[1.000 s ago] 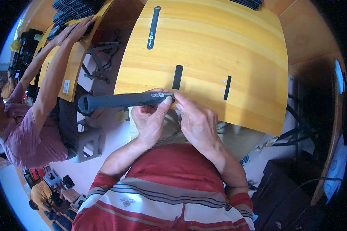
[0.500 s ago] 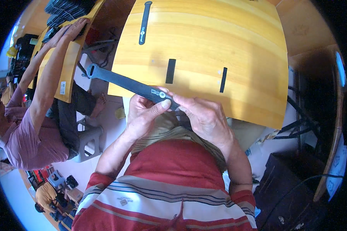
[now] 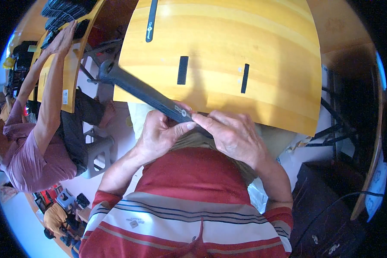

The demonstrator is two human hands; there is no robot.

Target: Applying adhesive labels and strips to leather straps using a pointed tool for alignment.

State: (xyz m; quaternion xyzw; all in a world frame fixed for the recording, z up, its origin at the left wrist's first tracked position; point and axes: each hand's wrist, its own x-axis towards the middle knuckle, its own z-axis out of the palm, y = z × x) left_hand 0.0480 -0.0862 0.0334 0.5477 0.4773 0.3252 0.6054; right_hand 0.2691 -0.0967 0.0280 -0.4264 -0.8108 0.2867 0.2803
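Observation:
A long black hook-and-loop strap [image 3: 144, 91] slants over the near edge of the wooden table, its looped end up at the far left. My left hand [image 3: 157, 136] is closed on its lower part, thumb on top beside a small white print. At the near end my right hand [image 3: 234, 135] pinches the strap, its index finger close to my left thumb; the fingers partly hide that end. On the table lie a similar strap [image 3: 151, 21] at the far left, a short black strip [image 3: 182, 70] in the middle and a narrower one [image 3: 245, 78] to its right.
The table [image 3: 284, 47] has its near edge just beyond my hands. At left a co-worker [image 3: 38, 146] reaches over another table [image 3: 69, 92] with stacked black straps [image 3: 66, 13]. A grey stool [image 3: 99, 152] stands there. A dark covered box [image 3: 327, 206] stands at lower right.
The strap has tilted, showing its face less broadly, and its print now sits nearer my thumb. Both hands keep hold of it. The table and its strips appear shifted slightly left and up.

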